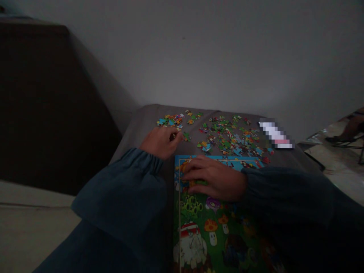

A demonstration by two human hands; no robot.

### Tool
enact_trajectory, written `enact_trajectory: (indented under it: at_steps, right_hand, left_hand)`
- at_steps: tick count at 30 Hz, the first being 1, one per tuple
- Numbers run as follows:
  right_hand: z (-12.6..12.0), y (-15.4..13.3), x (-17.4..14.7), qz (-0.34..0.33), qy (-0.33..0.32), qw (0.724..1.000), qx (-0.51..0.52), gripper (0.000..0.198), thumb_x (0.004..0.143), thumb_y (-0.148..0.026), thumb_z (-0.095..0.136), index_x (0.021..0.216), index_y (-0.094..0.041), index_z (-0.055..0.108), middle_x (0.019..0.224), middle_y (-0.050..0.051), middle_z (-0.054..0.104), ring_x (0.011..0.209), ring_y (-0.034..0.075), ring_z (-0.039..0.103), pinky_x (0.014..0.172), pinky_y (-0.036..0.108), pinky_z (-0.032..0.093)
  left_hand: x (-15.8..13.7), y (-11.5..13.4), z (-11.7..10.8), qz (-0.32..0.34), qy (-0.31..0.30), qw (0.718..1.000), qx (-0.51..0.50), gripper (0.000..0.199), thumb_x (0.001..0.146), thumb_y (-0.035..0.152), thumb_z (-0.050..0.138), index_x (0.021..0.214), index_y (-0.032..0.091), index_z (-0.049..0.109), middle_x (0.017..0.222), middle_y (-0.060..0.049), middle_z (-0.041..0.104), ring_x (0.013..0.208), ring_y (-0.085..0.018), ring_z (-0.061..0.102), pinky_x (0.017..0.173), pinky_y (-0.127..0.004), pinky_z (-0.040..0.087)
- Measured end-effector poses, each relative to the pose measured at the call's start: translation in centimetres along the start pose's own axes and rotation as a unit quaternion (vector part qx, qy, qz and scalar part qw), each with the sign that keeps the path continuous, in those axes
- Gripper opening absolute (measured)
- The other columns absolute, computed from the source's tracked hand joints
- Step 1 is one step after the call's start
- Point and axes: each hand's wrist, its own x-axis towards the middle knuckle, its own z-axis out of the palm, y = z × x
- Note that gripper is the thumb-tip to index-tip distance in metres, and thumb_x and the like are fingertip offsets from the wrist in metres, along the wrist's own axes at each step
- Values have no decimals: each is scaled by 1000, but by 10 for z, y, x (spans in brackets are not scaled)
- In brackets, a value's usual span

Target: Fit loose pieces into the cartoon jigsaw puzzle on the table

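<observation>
My left hand (161,142) is over the grey cloth, just in front of a small heap of jigsaw pieces (170,120). Its thumb and fingers curl together, and whatever is between them is too small and dark to make out. A colourful jigsaw board (193,223) with cartoon plants and mushrooms lies below. Across its upper left part rests my right hand (214,177), palm down with fingers stretched out and slightly apart. The fingers cover part of the picture. Some loose pieces lie along the board's blue top edge.
Many loose jigsaw pieces (227,134) are scattered behind the board. A phone with a blurred screen (275,134) lies at the right on the grey cloth (142,121). A pale wall (199,57) stands behind; a dark cabinet (42,106) is at the left. Someone's foot (334,139) shows far right.
</observation>
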Motion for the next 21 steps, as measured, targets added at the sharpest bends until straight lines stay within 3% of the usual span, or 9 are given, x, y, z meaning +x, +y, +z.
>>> enact_trajectory:
  at_steps: [8, 21]
  right_hand:
    - [4, 11, 0, 19, 0, 1000, -19, 21, 89, -28, 56, 100, -14, 68, 106, 10, 62, 101, 20, 48, 90, 36, 42]
    - [4, 5, 1, 35, -5, 999, -23, 26, 86, -29, 60, 105, -13, 67, 106, 9, 62, 99, 21, 50, 87, 36, 42]
  left_hand:
    - [-1, 3, -1, -1, -17, 1000, 15, 38, 88, 41, 39, 78, 20, 69, 64, -2, 64, 56, -14, 53, 50, -26, 28]
    - [0, 6, -3, -17, -53, 998, 10, 38, 89, 41, 38, 83, 20, 69, 64, -2, 66, 57, -15, 56, 52, -26, 31]
